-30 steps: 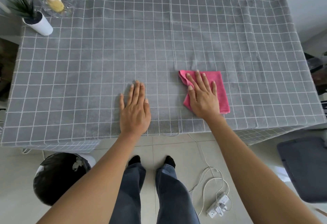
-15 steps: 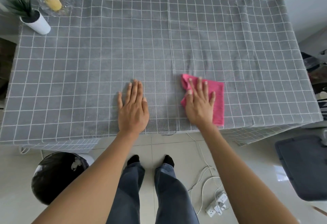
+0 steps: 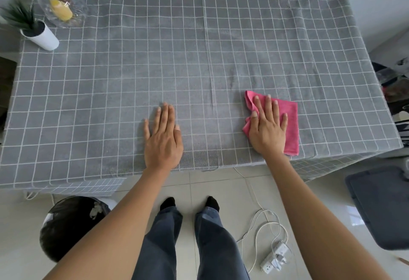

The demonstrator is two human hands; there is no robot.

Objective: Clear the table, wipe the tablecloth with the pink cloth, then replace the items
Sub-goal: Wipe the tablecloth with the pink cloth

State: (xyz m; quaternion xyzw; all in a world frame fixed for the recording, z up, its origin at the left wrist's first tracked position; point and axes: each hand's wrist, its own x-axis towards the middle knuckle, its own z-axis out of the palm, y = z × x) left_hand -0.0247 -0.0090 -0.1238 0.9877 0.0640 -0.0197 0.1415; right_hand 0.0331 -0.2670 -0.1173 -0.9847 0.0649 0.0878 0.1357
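Pink cloth is pressed flat by right hand, fingers spread | left hand laid flat on tablecloth | cloth shifted rightward since earlier.

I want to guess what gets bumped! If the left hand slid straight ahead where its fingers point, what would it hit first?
Probably nothing. The left hand points up the bare grey tablecloth toward the far edge. The potted plant and glass dish sit well off to the left.
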